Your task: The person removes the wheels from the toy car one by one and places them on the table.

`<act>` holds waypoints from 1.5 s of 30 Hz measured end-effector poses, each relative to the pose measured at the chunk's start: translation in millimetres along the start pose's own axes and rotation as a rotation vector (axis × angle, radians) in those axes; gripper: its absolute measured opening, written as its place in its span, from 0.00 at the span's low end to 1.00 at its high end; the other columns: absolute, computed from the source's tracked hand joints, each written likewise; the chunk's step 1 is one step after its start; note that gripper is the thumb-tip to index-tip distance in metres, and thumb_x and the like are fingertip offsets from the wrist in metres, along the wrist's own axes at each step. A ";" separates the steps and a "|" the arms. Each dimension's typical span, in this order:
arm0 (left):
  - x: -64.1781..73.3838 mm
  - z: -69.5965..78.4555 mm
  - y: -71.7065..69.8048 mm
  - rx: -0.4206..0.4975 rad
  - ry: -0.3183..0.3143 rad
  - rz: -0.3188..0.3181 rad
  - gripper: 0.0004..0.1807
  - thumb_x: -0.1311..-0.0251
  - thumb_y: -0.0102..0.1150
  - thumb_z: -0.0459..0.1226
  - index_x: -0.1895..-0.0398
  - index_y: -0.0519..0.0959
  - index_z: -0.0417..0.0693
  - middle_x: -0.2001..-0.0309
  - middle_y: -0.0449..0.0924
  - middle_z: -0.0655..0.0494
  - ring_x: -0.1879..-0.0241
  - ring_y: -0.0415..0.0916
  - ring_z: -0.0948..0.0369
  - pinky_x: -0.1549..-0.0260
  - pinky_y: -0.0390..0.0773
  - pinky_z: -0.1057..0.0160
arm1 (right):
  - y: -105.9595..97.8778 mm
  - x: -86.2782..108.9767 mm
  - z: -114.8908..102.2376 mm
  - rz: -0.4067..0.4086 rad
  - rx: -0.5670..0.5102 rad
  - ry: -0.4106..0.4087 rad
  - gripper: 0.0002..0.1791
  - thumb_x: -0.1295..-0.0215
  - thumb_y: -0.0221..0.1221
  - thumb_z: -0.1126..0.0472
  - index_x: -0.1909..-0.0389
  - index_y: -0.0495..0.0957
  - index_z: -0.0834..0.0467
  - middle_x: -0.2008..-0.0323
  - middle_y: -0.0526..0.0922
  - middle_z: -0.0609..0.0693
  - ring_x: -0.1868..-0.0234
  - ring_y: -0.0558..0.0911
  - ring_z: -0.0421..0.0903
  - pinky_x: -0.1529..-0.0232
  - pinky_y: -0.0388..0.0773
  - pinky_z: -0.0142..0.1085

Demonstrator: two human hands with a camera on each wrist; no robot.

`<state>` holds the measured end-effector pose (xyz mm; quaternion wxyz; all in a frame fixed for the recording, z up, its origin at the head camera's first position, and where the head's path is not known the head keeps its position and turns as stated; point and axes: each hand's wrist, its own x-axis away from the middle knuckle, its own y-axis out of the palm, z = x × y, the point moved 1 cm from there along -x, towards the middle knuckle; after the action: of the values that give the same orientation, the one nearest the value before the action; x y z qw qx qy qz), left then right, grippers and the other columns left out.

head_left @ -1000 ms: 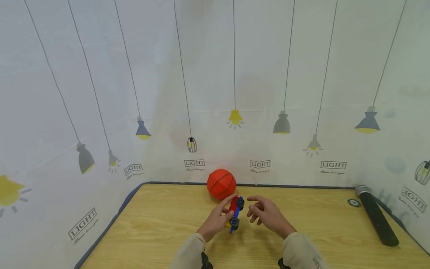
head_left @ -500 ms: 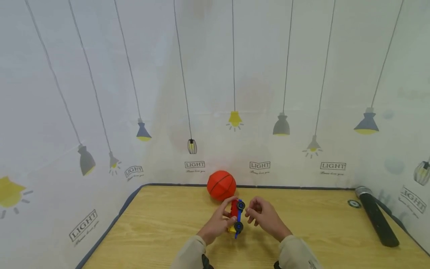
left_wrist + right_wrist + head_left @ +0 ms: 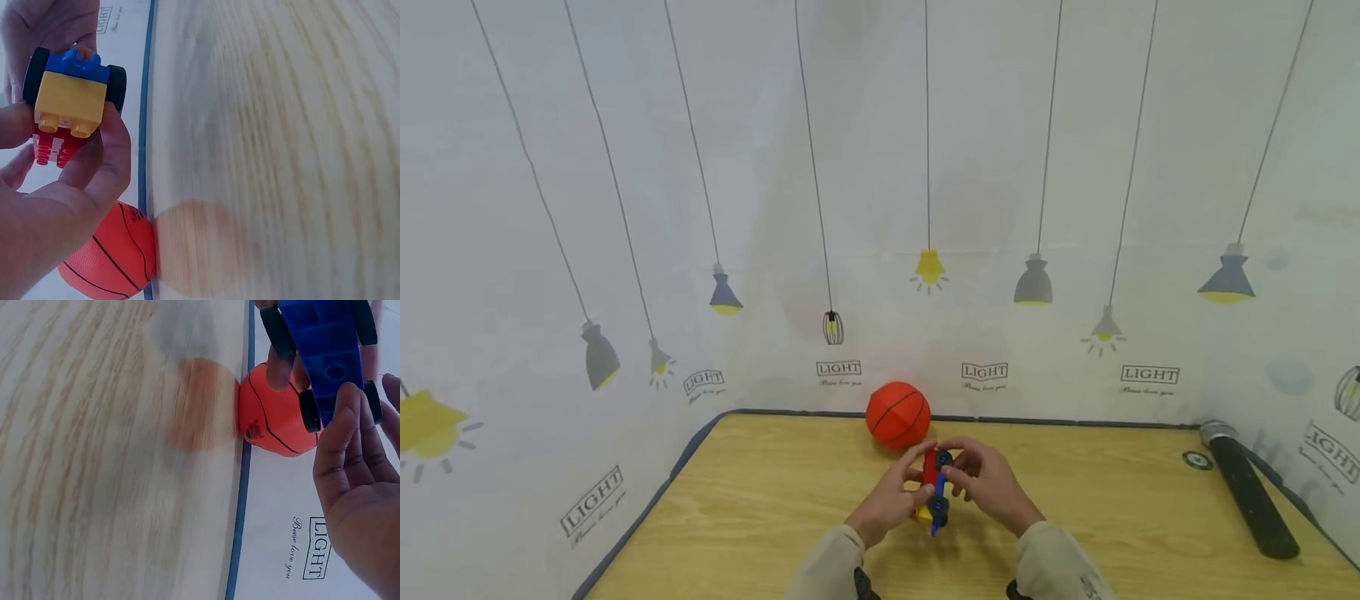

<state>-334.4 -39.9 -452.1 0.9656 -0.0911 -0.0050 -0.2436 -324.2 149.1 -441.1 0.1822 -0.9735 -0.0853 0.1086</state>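
A toy car (image 3: pixel 938 487) of building blocks is held on its side above the table, between both hands. It has a blue chassis (image 3: pixel 322 337) with black wheels, a yellow block (image 3: pixel 70 100) at the near end and red blocks (image 3: pixel 59 145) behind it. My left hand (image 3: pixel 889 502) grips the car from the left, thumb and fingers around its block side. From the right, my right hand (image 3: pixel 997 490) pinches the far end; its thumb (image 3: pixel 350 403) lies on the chassis underside between two wheels, with its other fingers partly hidden behind the car.
An orange-red basketball (image 3: pixel 898 415) sits at the table's back edge, just beyond the hands. To the right lie a black microphone (image 3: pixel 1251 492) with a silver head and a small round disc (image 3: pixel 1197 460). A white lamp-printed backdrop (image 3: pixel 880 183) encloses the wooden table (image 3: pixel 760 500).
My right hand has come leftward to the car, its fingers curling in and then reaching the far end. The left hand keeps its hold, with the car turned slightly.
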 end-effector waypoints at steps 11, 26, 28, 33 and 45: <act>-1.9 -2.3 8.1 0.077 -0.033 -0.041 0.34 0.33 0.60 0.34 0.25 0.63 0.58 0.54 0.79 0.50 0.63 0.76 0.60 0.66 0.80 0.65 | 0.3 -1.2 0.8 -0.001 -0.019 0.030 0.15 0.33 0.62 0.63 0.46 0.80 0.60 0.75 0.77 0.49 0.76 0.74 0.43 0.76 0.74 0.31; 0.0 5.2 9.6 0.133 0.001 -0.036 0.32 0.31 0.58 0.44 0.25 0.63 0.68 0.47 0.80 0.50 0.60 0.76 0.60 0.66 0.73 0.65 | -3.9 1.8 -15.5 -0.020 -0.162 0.100 0.17 0.30 0.61 0.61 0.43 0.76 0.62 0.74 0.74 0.46 0.77 0.71 0.43 0.75 0.72 0.33; 0.1 5.0 10.7 0.144 0.014 -0.033 0.32 0.31 0.58 0.44 0.26 0.63 0.67 0.47 0.80 0.51 0.60 0.76 0.61 0.66 0.72 0.65 | -2.8 2.0 -15.4 -0.010 -0.172 0.103 0.17 0.30 0.61 0.60 0.44 0.76 0.62 0.75 0.74 0.46 0.78 0.70 0.42 0.76 0.71 0.32; 1.0 4.3 13.8 0.182 0.024 -0.046 0.31 0.30 0.57 0.43 0.25 0.63 0.66 0.48 0.84 0.52 0.58 0.80 0.62 0.62 0.74 0.63 | -0.4 2.1 -15.0 0.011 -0.158 0.081 0.16 0.33 0.64 0.60 0.49 0.77 0.65 0.77 0.76 0.46 0.81 0.69 0.41 0.79 0.70 0.29; 1.5 4.5 13.1 0.153 0.062 -0.025 0.30 0.27 0.55 0.40 0.24 0.63 0.61 0.34 0.73 0.49 0.61 0.78 0.62 0.65 0.75 0.66 | -2.4 -0.6 -12.6 -0.025 -0.168 0.057 0.17 0.34 0.65 0.61 0.50 0.76 0.67 0.77 0.82 0.46 0.81 0.73 0.41 0.78 0.74 0.31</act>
<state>-326.7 -28.5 -449.9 0.9663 -0.0093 0.0053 -0.2572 -322.0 146.9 -428.6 0.1036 -0.9869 -0.1011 0.0712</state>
